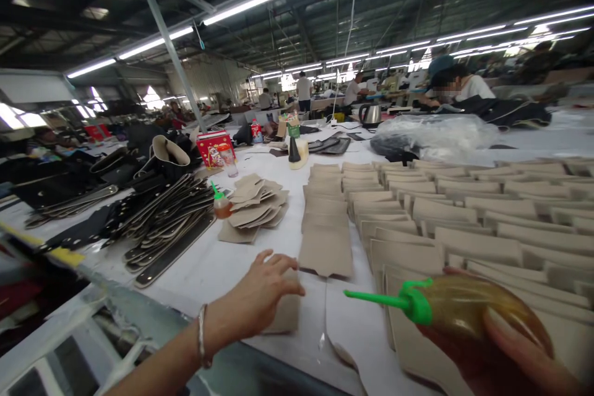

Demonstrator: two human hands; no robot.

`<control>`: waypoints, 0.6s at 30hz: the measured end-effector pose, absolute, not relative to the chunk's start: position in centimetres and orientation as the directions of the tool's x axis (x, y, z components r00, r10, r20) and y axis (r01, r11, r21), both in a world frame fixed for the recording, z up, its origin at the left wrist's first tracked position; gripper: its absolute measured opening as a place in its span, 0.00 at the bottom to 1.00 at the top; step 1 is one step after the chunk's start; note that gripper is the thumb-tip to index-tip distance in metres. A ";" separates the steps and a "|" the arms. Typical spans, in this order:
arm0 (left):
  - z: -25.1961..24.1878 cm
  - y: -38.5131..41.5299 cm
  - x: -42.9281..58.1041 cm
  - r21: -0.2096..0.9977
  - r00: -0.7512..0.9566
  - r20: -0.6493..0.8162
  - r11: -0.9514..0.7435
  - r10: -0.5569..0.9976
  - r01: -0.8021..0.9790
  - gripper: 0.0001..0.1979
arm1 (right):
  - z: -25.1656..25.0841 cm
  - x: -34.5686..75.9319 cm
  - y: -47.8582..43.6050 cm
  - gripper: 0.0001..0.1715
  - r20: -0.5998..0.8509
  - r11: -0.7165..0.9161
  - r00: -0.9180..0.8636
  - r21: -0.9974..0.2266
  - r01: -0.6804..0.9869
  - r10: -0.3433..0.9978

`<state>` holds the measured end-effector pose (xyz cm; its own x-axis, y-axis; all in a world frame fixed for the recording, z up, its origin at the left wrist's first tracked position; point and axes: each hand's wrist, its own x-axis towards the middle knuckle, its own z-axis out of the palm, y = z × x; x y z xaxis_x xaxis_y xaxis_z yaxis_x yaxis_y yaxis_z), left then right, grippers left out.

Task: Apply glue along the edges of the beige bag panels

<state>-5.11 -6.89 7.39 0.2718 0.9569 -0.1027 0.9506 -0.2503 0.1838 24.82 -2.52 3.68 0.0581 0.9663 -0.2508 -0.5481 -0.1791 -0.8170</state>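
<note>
My right hand (464, 352) is wrapped round a glue bottle (482, 306) of amber liquid with a green nozzle, which points left over the table. My left hand (266, 291) hovers over a beige panel (285, 309) near the front edge, fingers spread and holding nothing; it hides part of that panel, and I cannot tell whether it touches it. Just beyond lies a column of overlapping beige panels (327, 247). Many folded beige pieces (482, 247) stand in rows to the right, partly behind the bottle. Farther left is a loose pile of beige pieces (260, 204).
Beside that pile stands a second green-tipped bottle (221, 203). Black strips (171, 223) are heaped at the left. A red box (216, 150), a clear cup (228, 161) and a kettle (370, 115) stand farther back. A person (459, 86) bends over work at the far right.
</note>
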 end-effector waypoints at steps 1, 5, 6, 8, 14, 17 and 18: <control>6.2 -6.9 -4.9 0.244 0.203 -0.100 -0.174 0.974 0.954 0.26 | 3.8 24.6 -2.6 0.45 -0.250 -0.192 0.038 -0.823 -0.535 0.967; 2.9 -7.4 -4.3 0.309 -0.143 -0.129 0.176 0.981 0.935 0.22 | 4.2 23.6 -2.9 0.45 -0.152 -0.123 0.022 -0.868 -0.481 0.988; 2.4 -7.5 -4.2 0.300 -0.174 -0.134 0.207 0.976 0.931 0.22 | 4.3 23.3 -2.9 0.45 -0.129 -0.109 0.013 -0.879 -0.463 0.992; 1.9 -7.4 -3.9 0.287 -0.199 -0.137 0.231 0.970 0.930 0.19 | 4.3 22.5 -2.8 0.47 -0.108 -0.104 -0.014 -0.901 -0.422 0.994; 1.8 -6.4 -3.5 0.211 -0.232 -0.172 0.265 0.958 0.941 0.16 | 4.5 20.7 -2.2 0.52 -0.066 -0.090 -0.086 -0.946 -0.312 0.994; 1.9 -6.1 -3.5 0.199 -0.237 -0.177 0.271 0.955 0.942 0.17 | 4.4 20.3 -2.0 0.51 -0.050 -0.077 -0.101 -0.957 -0.278 0.994; 1.9 -6.1 -3.5 0.194 -0.233 -0.177 0.266 0.956 0.944 0.17 | 4.3 20.2 -1.9 0.50 -0.051 -0.076 -0.099 -0.959 -0.273 0.994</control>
<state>-3.53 -6.07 1.94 -0.2334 0.9561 -0.1773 0.9441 0.2664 0.1940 20.24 -1.90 4.34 -0.0987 0.9938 -0.0506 -0.2731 -0.0759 -0.9590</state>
